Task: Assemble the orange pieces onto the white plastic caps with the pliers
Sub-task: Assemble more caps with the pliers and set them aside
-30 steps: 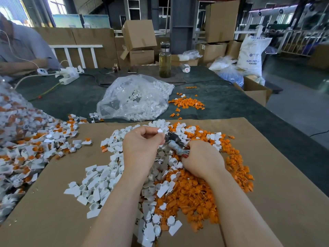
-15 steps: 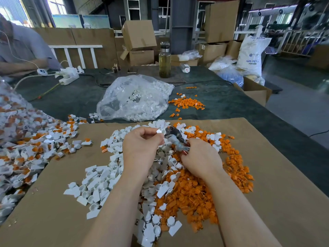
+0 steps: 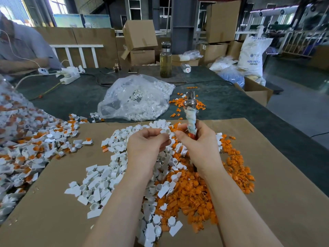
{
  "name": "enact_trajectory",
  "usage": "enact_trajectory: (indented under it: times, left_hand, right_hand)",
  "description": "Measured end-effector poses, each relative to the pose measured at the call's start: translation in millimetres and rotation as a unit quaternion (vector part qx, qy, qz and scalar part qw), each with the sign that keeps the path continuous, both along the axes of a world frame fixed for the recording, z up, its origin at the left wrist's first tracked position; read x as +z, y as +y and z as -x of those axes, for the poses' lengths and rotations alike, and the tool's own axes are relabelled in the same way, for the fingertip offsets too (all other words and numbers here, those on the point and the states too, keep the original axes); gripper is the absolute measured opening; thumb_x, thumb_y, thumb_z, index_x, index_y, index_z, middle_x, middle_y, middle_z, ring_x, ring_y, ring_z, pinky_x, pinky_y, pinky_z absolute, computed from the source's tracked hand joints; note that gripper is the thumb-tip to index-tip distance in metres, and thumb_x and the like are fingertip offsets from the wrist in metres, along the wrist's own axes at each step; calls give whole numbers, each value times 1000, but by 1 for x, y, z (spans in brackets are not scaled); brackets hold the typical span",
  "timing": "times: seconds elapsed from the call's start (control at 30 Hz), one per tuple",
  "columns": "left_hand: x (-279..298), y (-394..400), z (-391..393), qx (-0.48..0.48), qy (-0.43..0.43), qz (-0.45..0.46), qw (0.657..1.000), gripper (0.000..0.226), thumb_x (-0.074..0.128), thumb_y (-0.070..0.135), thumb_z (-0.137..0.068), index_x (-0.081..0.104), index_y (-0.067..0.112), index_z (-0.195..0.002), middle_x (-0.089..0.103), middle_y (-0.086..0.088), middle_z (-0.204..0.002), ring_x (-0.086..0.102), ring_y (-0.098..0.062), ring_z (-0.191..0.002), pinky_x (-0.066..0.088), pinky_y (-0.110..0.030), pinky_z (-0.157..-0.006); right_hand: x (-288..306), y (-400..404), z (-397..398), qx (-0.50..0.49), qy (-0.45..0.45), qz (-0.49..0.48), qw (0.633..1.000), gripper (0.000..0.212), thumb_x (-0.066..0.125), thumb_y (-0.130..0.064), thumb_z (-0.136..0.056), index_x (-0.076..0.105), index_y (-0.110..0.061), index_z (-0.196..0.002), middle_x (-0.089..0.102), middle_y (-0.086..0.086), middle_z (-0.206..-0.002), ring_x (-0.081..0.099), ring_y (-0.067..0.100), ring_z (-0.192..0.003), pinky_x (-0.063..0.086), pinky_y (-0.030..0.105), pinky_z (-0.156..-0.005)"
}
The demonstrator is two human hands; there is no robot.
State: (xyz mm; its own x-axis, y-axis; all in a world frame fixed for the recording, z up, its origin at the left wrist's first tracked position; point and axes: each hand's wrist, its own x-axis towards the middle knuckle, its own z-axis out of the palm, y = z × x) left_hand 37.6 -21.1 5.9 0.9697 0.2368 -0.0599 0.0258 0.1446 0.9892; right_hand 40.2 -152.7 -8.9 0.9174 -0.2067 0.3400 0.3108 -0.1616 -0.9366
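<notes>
My left hand (image 3: 145,145) pinches a small white plastic cap (image 3: 164,131) between thumb and fingertips above the heap. Beside it, my right hand (image 3: 199,143) grips the pliers (image 3: 191,111) by their cloth-wrapped, red-tipped handles, jaws pointing up and away, blurred. Under both hands on the brown cardboard sheet (image 3: 277,184) lies a heap of loose white caps (image 3: 106,175) to the left and orange pieces (image 3: 201,191) to the right.
A pile of assembled white-and-orange caps (image 3: 26,139) spreads at the left. A clear bag of white caps (image 3: 137,98) and scattered orange pieces (image 3: 185,104) lie behind on the dark table. A bottle (image 3: 166,59), a power strip (image 3: 70,75) and a seated person (image 3: 21,49) are farther back.
The pliers have swung from lying low against the cap in my left hand to pointing upward, jaws now away from it. My right hand has turned and risen slightly.
</notes>
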Motion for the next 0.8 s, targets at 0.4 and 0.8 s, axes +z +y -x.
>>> enact_trajectory:
  times: [0.4, 0.8]
  left_hand:
    - [4, -6, 3, -8, -30, 11, 999, 10, 80, 2, -77, 73, 7, -81, 75, -10, -71, 75, -18, -68, 53, -15, -57]
    - [0, -6, 4, 14, -97, -51, 994, 12, 84, 9, -74, 77, 15, -80, 75, -1, -73, 74, -13, -70, 59, -23, -69]
  right_hand:
    - [-3, 6, -1, -76, -52, 152, 984, 11, 69, -29, -89, 61, -23, -93, 65, -12, -79, 63, 3, -76, 49, 16, -63]
    - [-5, 17, 0, -97, -58, 117, 987, 15, 69, -23, -89, 56, -27, -84, 59, -14, -68, 58, -3, -67, 41, 9, -54]
